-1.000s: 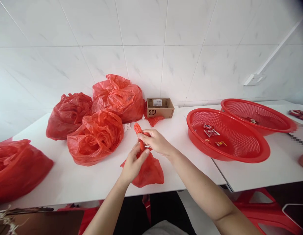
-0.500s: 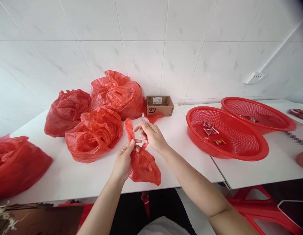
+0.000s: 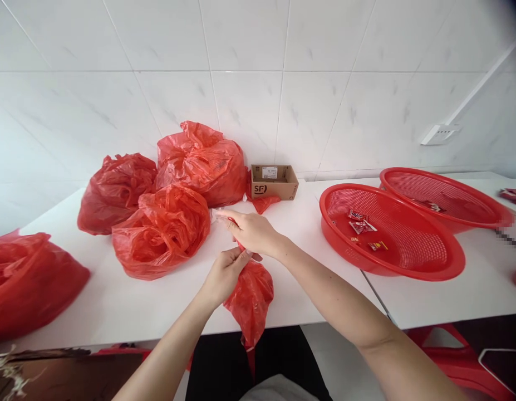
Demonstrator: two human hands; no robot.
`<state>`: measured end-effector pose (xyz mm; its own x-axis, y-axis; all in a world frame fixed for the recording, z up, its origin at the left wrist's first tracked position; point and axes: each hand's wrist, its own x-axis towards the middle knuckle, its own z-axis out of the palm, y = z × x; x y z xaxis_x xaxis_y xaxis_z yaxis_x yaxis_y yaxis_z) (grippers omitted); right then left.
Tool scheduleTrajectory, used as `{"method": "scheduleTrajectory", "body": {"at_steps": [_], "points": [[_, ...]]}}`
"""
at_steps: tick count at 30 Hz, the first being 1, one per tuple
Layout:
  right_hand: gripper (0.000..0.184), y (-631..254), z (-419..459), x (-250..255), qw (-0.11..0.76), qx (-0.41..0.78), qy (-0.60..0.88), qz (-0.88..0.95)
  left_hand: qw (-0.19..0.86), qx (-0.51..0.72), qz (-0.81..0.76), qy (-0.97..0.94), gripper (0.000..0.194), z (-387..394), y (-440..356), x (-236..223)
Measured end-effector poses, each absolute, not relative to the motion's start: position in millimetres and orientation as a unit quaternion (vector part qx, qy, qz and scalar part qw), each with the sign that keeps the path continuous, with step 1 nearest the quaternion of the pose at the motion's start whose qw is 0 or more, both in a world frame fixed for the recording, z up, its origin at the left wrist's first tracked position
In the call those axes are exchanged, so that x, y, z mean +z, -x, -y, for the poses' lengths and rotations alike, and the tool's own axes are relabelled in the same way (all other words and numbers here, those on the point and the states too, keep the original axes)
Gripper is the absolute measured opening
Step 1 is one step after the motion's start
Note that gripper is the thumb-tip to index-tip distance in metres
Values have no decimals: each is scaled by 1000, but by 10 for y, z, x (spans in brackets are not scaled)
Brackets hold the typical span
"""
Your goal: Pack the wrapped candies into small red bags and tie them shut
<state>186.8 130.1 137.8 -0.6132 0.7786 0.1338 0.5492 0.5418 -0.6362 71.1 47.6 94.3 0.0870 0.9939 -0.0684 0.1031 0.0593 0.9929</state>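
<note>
White desk (image 3: 308, 284), tiled wall (image 3: 245, 94) behind; at the near edge, left hand (image 3: 223, 275) and right hand (image 3: 254, 230) grip a red plastic bag (image 3: 252, 295) by its gathered neck, seemingly twisting; the next move calls for steady tension.

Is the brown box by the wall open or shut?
Open: the top of the brown box has no flaps across it, and you can see its inside walls.
</note>
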Motion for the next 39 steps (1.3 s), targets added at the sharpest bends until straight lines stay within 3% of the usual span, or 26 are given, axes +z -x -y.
{"method": "scheduleTrajectory", "body": {"at_steps": [2, 5, 9, 13, 19, 26, 34, 39], "points": [[50, -1980, -1231, 1367, 218, 291, 388, 847, 494, 451, -532, -520, 43, -517, -643, 931], [37, -2149, -1074, 1312, 267, 310, 375, 832, 481, 462, -538, -516, 46, -531, -529, 964], [22, -2274, -782, 1092, 358, 404, 374, 754, 493, 453, -507, -543, 25, -474, -456, 1044], [14, -2292, -607, 803, 385, 508, 380, 670, 427, 443, -489, -619, 14, -432, -466, 1032], [22, -2306, -685, 773, 442, 349, 368, 740, 367, 437, -478, -668, 3, -450, -488, 970], [8, -2314, -701, 733, 384, 494, 368, 688, 327, 445, -475, -685, 13, -387, -525, 883], [8, -2192, -554, 783, 402, 481, 394, 673, 152, 588, -515, -605, 20, -368, -713, 510], [13, -2298, -666, 853, 374, 544, 351, 664, 147, 597, -499, -610, 20, -335, -673, 473]]}}
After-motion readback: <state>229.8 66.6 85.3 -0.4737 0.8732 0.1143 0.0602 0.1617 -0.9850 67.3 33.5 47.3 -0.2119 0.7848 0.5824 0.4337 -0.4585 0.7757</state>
